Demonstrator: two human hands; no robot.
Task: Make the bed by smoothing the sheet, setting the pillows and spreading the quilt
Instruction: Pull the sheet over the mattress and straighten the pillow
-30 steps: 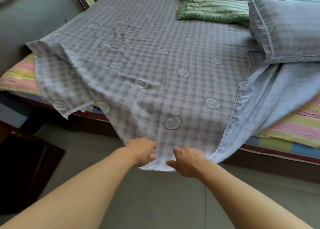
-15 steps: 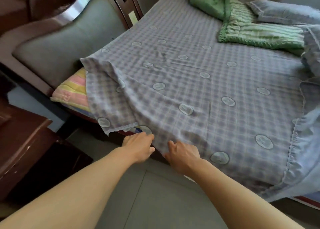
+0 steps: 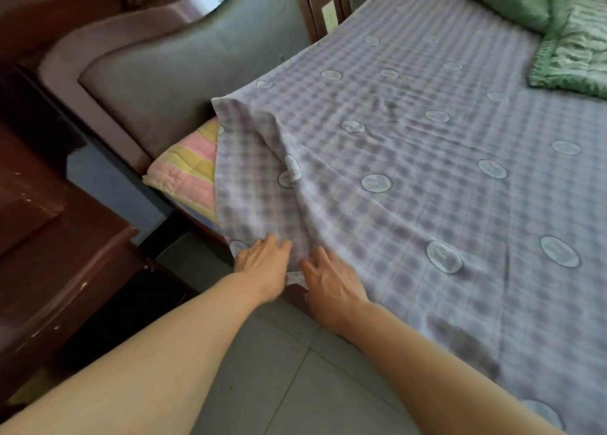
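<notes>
Bedroom, head view: grey tiled floor near, dark wooden cabinet sitting at left, padded grey headboard standing behind it. Purple-checked sheet is lying across the bed, its near-left corner hanging over the edge and leaving the striped pink-yellow mattress pad showing. Green quilt is lying bunched at the far right on the sheet. Left hand and right hand are sitting side by side, just apart, at the hanging sheet edge, fingers spread fairly straight and pressing on the cloth; fingertips blurred, real pinch cannot be told.
</notes>
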